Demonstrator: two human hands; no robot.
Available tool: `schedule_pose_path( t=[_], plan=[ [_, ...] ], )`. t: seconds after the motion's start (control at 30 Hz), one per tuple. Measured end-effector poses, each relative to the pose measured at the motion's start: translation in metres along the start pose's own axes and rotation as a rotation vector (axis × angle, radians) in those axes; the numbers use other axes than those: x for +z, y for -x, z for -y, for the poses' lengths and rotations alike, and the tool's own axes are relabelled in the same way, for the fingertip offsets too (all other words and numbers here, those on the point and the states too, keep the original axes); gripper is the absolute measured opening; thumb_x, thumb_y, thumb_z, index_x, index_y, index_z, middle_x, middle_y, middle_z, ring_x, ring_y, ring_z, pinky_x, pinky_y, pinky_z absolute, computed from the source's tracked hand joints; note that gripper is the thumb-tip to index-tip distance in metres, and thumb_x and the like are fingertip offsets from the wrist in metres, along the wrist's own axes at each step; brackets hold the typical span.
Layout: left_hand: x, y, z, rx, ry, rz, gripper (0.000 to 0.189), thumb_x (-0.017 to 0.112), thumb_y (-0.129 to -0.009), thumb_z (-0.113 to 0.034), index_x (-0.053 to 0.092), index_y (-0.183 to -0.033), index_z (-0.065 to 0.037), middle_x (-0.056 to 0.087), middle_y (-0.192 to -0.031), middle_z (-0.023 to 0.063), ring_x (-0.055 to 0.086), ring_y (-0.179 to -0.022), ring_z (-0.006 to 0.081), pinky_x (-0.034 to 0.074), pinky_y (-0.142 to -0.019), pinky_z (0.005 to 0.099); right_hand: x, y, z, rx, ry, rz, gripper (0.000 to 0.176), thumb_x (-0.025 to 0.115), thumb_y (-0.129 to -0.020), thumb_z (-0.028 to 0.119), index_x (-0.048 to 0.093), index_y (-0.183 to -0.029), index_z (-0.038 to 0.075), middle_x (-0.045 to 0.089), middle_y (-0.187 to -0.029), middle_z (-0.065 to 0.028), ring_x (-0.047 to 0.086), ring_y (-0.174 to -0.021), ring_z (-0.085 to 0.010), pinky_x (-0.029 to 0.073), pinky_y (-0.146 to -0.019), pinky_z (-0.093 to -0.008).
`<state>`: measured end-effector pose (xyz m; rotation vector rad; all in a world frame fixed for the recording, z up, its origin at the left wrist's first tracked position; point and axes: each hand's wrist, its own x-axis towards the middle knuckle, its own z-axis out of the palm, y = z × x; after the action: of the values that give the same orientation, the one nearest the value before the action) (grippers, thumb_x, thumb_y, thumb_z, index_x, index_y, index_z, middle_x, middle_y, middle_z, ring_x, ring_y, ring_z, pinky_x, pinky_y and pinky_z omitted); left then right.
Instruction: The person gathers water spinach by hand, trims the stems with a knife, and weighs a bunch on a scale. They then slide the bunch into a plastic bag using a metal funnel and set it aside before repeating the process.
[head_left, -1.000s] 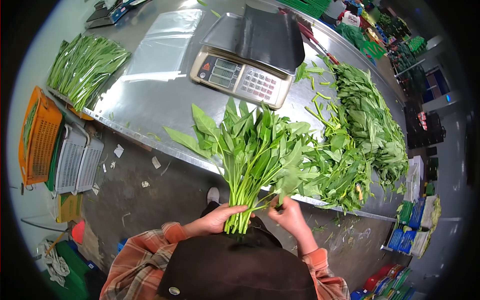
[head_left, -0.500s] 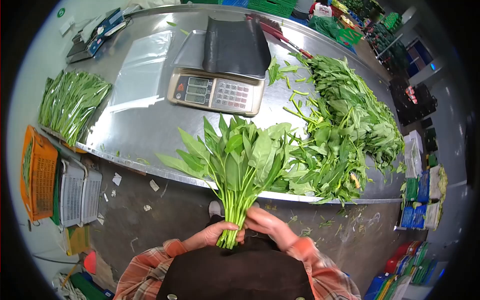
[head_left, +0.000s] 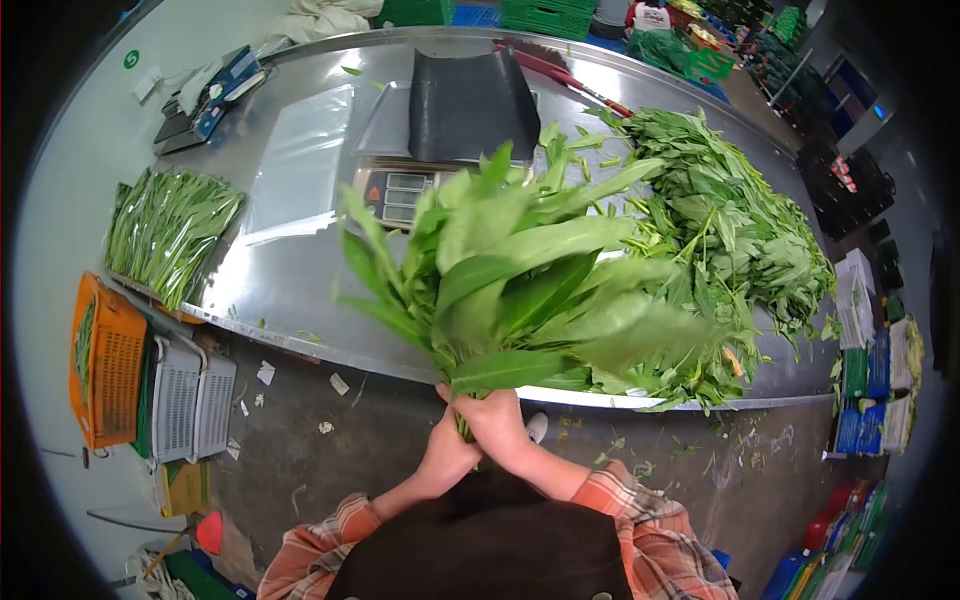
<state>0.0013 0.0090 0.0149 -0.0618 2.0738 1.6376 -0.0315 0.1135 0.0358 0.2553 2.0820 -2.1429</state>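
I have the grip of my left hand [head_left: 447,460] and right hand [head_left: 498,424] closed around the stems of a leafy green bunch [head_left: 500,290], its blurred leaves fanned over the near edge of the desk [head_left: 345,345], and stalks might slip loose if I squeeze unevenly.

1 head camera, looking forward and down!
Close above the leafy bunch [head_left: 510,290], out across the metal table [head_left: 290,290], with the edges perhaps too dark to read.
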Motion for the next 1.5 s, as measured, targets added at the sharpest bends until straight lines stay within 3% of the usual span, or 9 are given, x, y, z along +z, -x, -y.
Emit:
schedule_pose_path(
  t=[0.07, 0.17, 0.43, 0.63, 0.93, 1.07, 1.4, 1.43, 1.5],
  plan=[
    [0.000, 0.000, -0.008, -0.066, 0.562, 0.203, 0.035, 0.065, -0.076, -0.009, 0.051, -0.106, 0.001, 0.059, -0.096, 0.0110, 0.059, -0.087, 0.0230, 0.048, -0.077, 0.0341, -0.020, -0.004, 0.019, 0.046, 0.122, 0.249, 0.046, 0.072, -0.077, 0.019, 0.054, -0.112, -0.005, 0.064, -0.097, -0.0125, 0.059, -0.089, -0.0190, 0.046, -0.081, -0.0307],
    [0.006, -0.006, 0.103, -0.293, 1.205, 0.746, 0.045, 0.055, -0.081, -0.023, 0.048, -0.118, 0.001, 0.053, -0.088, 0.0103, 0.054, -0.086, 0.0229, 0.042, -0.086, 0.0402, -0.057, 0.002, -0.016, 0.214, 0.289, 0.288, 0.064, 0.070, -0.080, 0.025, 0.041, -0.126, -0.008, 0.063, -0.103, -0.0157, 0.059, -0.096, -0.0197, 0.046, -0.085, -0.0294],
    [0.009, 0.009, 0.116, -0.311, 1.264, 0.610, 0.054, 0.059, -0.083, -0.027, 0.042, -0.126, 0.001, 0.057, -0.113, 0.0156, 0.056, -0.109, 0.0320, 0.041, -0.099, 0.0433, -0.086, 0.038, -0.083, 0.304, 0.241, 0.331, 0.044, 0.055, -0.093, 0.023, 0.045, -0.123, -0.007, 0.061, -0.102, -0.0090, 0.057, -0.094, -0.0148, 0.045, -0.085, -0.0283],
    [0.014, 0.017, 0.101, -0.247, 1.420, 0.538, 0.052, 0.060, -0.082, -0.029, 0.044, -0.124, -0.001, 0.058, -0.098, 0.0089, 0.059, -0.095, 0.0244, 0.044, -0.094, 0.0414, -0.081, 0.029, -0.085, 0.371, 0.215, 0.449, 0.036, 0.053, -0.093, 0.028, 0.054, -0.108, -0.005, 0.063, -0.097, -0.0158, 0.060, -0.093, -0.0187, 0.046, -0.081, -0.0309],
    [0.011, 0.015, 0.044, -0.313, 1.018, 0.292, 0.046, 0.061, -0.079, -0.023, 0.047, -0.117, -0.002, 0.053, -0.087, 0.0090, 0.053, -0.081, 0.0190, 0.044, -0.076, 0.0324, -0.103, 0.024, -0.079, 0.325, 0.459, 0.630, 0.038, 0.055, -0.090, 0.032, 0.056, -0.105, -0.002, 0.064, -0.100, -0.0201, 0.062, -0.096, -0.0301, 0.047, -0.082, -0.0346],
    [-0.002, -0.009, 0.005, 0.014, 0.745, 0.099, 0.027, 0.063, -0.077, -0.019, 0.058, -0.093, 0.002, 0.060, -0.078, 0.0117, 0.059, -0.072, 0.0204, 0.047, -0.065, 0.0314, -0.133, 0.022, -0.061, 0.308, 0.452, 0.656, 0.044, 0.055, -0.090, 0.034, 0.054, -0.116, -0.002, 0.063, -0.103, -0.0212, 0.061, -0.099, -0.0326, 0.046, -0.086, -0.0368],
    [-0.081, -0.209, -0.253, 0.651, 0.377, -0.352, 0.015, 0.065, -0.078, -0.014, 0.057, -0.086, -0.003, 0.058, -0.071, 0.0053, 0.056, -0.059, 0.0138, 0.046, -0.054, 0.0275, -0.223, 0.035, -0.054, 0.155, 0.462, 0.569, 0.046, 0.051, -0.091, 0.037, 0.054, -0.117, 0.000, 0.059, -0.113, -0.0198, 0.056, -0.106, -0.0344, 0.044, -0.091, -0.0376],
    [-0.084, -0.234, -0.266, 0.657, 0.361, -0.378, 0.015, 0.065, -0.079, -0.014, 0.057, -0.085, -0.004, 0.058, -0.071, 0.0051, 0.056, -0.059, 0.0137, 0.046, -0.054, 0.0274, -0.232, 0.036, -0.058, 0.128, 0.502, 0.511, 0.042, 0.056, -0.091, 0.030, 0.054, -0.120, 0.000, 0.064, -0.102, -0.0128, 0.060, -0.093, -0.0172, 0.046, -0.084, -0.0281],
    [-0.091, -0.289, -0.284, 0.671, 0.331, -0.419, 0.014, 0.064, -0.080, -0.016, 0.057, -0.084, -0.005, 0.058, -0.070, 0.0047, 0.056, -0.058, 0.0136, 0.046, -0.054, 0.0270, -0.246, 0.035, -0.037, 0.329, 0.421, 0.443, 0.042, 0.055, -0.090, 0.030, 0.052, -0.123, 0.004, 0.052, -0.121, -0.0165, 0.051, -0.110, -0.0256, 0.041, -0.092, -0.0338]
  ],
)
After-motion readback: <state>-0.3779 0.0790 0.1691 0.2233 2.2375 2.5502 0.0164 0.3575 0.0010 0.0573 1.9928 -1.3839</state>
